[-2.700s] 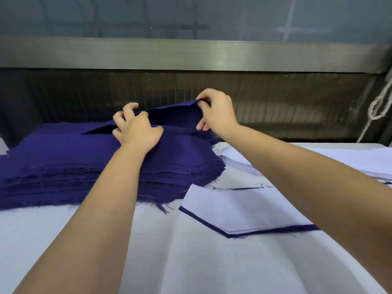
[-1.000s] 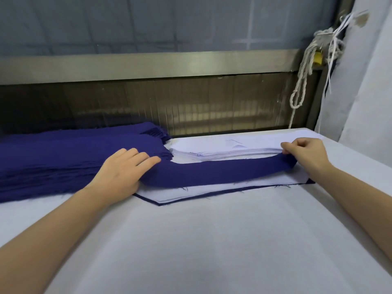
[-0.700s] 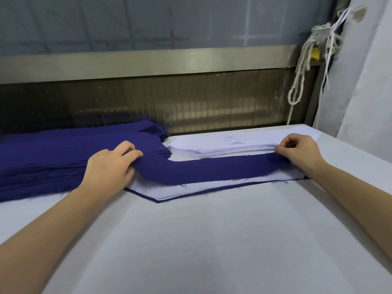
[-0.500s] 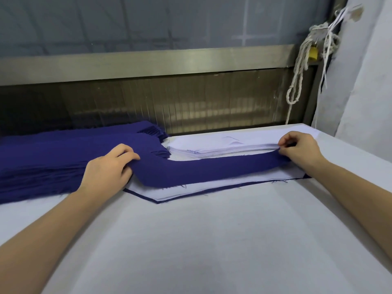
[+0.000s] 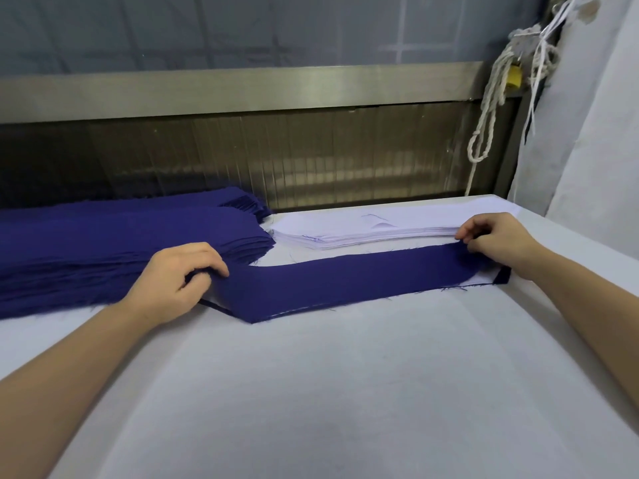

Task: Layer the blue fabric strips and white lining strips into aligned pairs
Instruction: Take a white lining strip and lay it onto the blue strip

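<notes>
Since half a second ago we are seeing the blue strip (image 5: 345, 278) drawn nearer to us, now covering nearly all of the white lining strip (image 5: 483, 279) that was showing along its near edge. Our left hand (image 5: 176, 281) is pinching the strip's angled end with curled fingers, and our right hand (image 5: 494, 242) is pinching the far edge of the rounded end. We are judging this to be the aligning step. Next, the right end is probably needing a nudge outward, since a white sliver is peeking out beside that hand. Between our hands the strip is lying flat, deep blue and fraying slightly.
</notes>
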Tool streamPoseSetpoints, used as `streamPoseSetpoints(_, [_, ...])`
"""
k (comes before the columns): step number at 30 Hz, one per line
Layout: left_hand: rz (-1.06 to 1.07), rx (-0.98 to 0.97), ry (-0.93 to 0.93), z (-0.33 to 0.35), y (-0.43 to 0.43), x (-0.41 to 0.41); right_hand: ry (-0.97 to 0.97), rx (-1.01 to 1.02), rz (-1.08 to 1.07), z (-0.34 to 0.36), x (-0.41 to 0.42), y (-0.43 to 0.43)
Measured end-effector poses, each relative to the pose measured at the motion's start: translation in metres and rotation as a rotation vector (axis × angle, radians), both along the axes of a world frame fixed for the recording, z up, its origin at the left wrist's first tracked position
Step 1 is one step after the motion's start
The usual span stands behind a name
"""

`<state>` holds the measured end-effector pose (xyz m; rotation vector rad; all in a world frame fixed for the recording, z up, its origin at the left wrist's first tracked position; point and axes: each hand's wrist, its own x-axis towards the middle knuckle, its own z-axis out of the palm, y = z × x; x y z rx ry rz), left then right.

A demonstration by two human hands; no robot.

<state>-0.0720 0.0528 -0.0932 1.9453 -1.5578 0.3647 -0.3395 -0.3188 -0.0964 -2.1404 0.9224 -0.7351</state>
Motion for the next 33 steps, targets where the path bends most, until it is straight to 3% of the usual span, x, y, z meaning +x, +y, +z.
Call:
streamPoseSetpoints(6, [0.048,0.037,0.123,-0.0026,-0.0039,0.0009,0.011,-0.067,-0.006,-0.0039,0.0016,-0.0025])
streamPoseSetpoints(14, [0.048,0.137,0.058,-0.0041,-0.0076,0.004,-0.038,-0.262,0.013,-0.0037,-0.0008,-0.0003])
streamPoseSetpoints(33, [0.008,0.169,0.009,-0.0054,-0.0074,0.003,0.209,-0.508,-0.015,0.0014,-0.007,0.0027])
